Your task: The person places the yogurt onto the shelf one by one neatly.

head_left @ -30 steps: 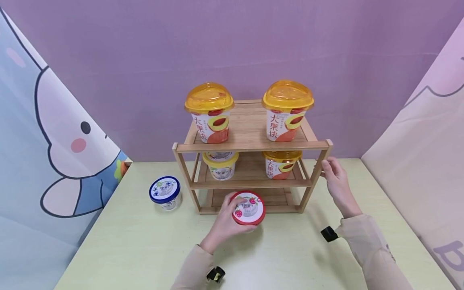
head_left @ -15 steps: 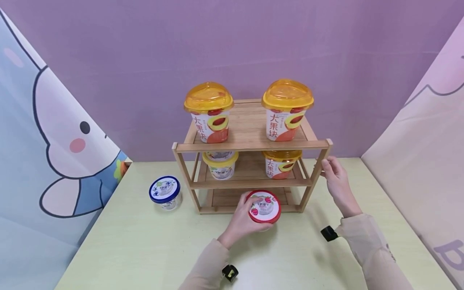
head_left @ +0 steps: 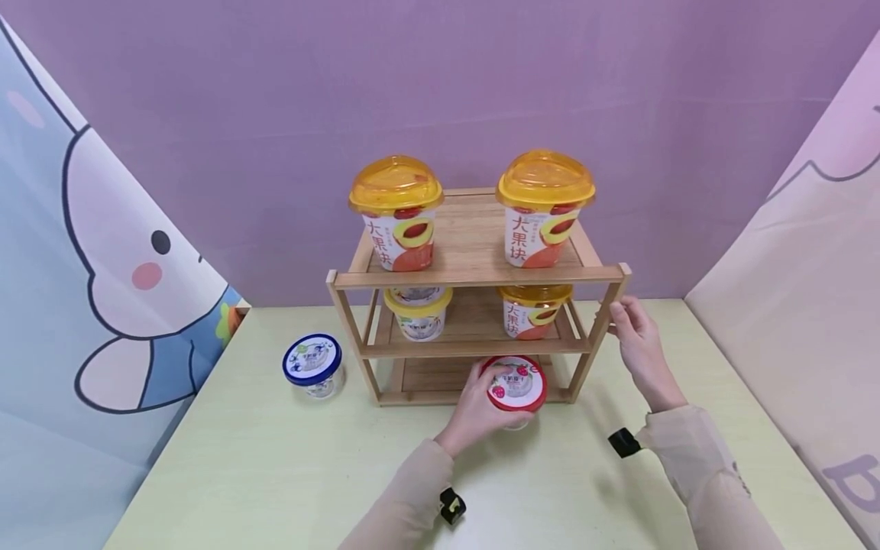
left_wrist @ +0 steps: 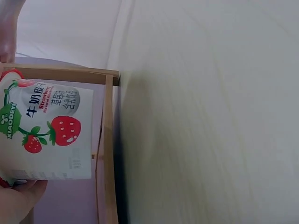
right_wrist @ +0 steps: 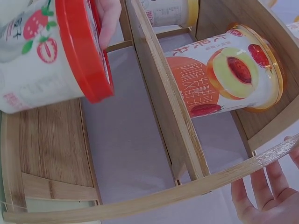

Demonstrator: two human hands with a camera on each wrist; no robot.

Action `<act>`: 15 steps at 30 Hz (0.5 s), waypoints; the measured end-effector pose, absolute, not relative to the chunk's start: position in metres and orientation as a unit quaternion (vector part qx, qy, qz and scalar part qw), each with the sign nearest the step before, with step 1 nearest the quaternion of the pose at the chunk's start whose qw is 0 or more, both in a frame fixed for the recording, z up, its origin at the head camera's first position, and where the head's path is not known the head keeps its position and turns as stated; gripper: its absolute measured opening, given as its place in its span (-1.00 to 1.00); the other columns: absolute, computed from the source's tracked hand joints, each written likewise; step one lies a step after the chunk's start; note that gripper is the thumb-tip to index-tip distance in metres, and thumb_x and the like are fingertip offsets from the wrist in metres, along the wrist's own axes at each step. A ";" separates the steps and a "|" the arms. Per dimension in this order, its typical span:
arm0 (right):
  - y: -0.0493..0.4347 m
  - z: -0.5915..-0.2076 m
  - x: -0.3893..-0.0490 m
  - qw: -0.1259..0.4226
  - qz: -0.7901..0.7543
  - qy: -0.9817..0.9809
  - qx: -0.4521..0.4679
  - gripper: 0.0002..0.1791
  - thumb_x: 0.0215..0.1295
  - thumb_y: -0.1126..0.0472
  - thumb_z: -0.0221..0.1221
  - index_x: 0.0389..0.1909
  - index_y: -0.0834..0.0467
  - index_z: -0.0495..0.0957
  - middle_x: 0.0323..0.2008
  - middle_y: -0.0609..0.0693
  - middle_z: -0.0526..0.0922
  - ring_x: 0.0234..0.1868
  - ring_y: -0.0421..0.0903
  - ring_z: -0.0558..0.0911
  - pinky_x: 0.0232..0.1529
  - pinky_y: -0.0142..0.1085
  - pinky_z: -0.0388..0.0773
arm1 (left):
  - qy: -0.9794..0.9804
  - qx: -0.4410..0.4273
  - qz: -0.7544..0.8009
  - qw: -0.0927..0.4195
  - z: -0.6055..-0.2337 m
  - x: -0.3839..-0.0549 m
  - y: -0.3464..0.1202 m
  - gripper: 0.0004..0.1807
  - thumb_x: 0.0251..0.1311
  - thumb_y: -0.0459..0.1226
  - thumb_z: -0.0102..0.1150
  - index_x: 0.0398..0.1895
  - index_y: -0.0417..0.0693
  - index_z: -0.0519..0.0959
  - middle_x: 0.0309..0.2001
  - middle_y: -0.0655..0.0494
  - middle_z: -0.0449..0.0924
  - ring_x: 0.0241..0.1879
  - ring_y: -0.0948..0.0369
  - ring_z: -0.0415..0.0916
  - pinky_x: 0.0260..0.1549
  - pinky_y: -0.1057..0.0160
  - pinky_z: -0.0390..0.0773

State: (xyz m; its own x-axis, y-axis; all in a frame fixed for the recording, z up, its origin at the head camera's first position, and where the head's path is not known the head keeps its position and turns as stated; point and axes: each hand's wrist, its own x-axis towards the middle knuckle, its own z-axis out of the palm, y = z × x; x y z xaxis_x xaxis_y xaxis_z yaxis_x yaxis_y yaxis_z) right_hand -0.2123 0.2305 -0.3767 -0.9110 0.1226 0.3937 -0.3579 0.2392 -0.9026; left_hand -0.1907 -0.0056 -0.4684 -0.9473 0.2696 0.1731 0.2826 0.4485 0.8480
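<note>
My left hand (head_left: 479, 409) grips a strawberry cup (head_left: 517, 383) by its red lid, in front of the lowest shelf of a wooden rack (head_left: 474, 277), toward its right side. The strawberry print on the cup (left_wrist: 51, 130) faces the left wrist view. In the right wrist view, the red-lidded cup (right_wrist: 42, 51) is beside the bottom shelf, with part of the left hand at its lid. My right hand (head_left: 642, 351) holds the rack's right front post between thumb and fingers. Those fingers (right_wrist: 275, 179) show behind the post in the right wrist view.
Two peach cups (head_left: 406, 237) with domed yellow lids stand on the rack's top. On the middle shelf are stacked yellow-lidded cups (head_left: 421, 325) at left and another peach cup (head_left: 529, 317) at right. A blue-lidded cup (head_left: 314, 363) stands on the table left of the rack.
The left hand has carried the strawberry cup to the right and slightly toward the rack, from the shelf's middle to its right part. The right hand stays at the post.
</note>
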 end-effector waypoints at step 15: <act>0.231 -0.377 -0.213 0.201 0.617 -0.757 0.081 -0.88 0.36 0.09 -0.15 -0.28 -0.10 0.37 -0.30 -0.32 0.47 -0.26 -0.38 0.47 -0.24 -0.59 0.40 | -0.853 -0.153 -0.499 -0.001 -0.470 -0.211 0.015 -0.14 -0.33 0.09 0.40 0.15 0.09 0.30 0.15 0.04 0.20 0.09 0.10 0.21 -0.01 0.11 0.36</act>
State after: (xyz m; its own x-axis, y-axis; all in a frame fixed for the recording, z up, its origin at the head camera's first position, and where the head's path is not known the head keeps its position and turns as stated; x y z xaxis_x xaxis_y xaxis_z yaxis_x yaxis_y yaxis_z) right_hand -0.2131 0.2305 -0.3773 -0.9064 0.1254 0.4033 -0.3697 0.2262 -0.9012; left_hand -0.2108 0.0148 -0.4698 -0.9533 0.2615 0.1511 0.2597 0.4546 0.8520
